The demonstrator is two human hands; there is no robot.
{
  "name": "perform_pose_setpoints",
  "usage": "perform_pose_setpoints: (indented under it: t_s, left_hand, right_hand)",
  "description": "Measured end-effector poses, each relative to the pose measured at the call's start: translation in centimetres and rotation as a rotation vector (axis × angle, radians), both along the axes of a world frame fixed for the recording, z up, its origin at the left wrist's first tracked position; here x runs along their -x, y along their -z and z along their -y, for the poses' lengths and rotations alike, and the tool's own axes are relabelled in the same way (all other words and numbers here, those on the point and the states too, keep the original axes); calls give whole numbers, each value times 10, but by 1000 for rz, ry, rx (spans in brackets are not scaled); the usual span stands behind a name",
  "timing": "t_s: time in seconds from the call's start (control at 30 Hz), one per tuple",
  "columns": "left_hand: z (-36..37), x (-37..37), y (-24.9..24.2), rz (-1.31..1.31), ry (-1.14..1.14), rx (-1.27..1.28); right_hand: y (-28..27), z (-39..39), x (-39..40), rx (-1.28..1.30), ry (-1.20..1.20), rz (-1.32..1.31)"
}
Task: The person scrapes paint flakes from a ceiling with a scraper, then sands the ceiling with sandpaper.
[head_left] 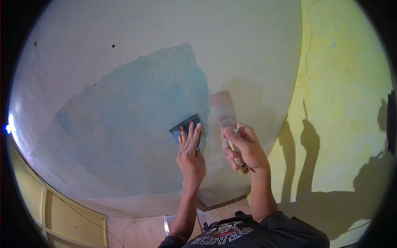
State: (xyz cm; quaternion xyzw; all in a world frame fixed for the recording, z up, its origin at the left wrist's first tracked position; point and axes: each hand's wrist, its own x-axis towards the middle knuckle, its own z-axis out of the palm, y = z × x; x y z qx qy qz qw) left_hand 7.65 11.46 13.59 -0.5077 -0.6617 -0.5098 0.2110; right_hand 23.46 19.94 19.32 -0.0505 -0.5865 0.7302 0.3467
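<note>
My left hand [191, 151] presses a dark, flat square piece [178, 127] against the pale wall, its fingers spread over it. That piece lies near the right edge of a large blue-green patch [136, 107] on the wall. To the right, my right hand [244, 149] is wrapped round the handle of a putty knife [223, 107]. The knife's broad blade points up, just beside the patch's edge; whether it touches the wall I cannot tell.
A yellow wall [343, 70] with a thin crack and shadows of arms stands on the right. Wooden panels [74, 206] and a thin cable run along the lower left. A bright light [8, 129] shines at the far left.
</note>
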Motion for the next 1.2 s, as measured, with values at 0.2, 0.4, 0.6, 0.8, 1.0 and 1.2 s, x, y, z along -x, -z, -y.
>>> perform_pose_setpoints:
  t_s: [0.2,0.4,0.6,0.8,1.0,1.2]
  left_hand:
    - [-4,11,-61,-247,-40,-257]
    - [-50,27,-157,-528,-230,-324]
    - [-66,21,-63,-437,-242,-11]
    - [-61,1,75,-273,-133,226]
    - [-22,-19,121,-61,-31,273]
    - [-17,9,-50,-317,-196,-260]
  right_hand:
    - [42,-31,-20,96,75,18]
    - [42,-44,-28,91,104,8]
    - [40,-45,-33,61,139,90]
    - [50,-52,-38,92,179,84]
    - [49,-53,-37,86,158,60]
    - [54,-53,-34,122,136,-5]
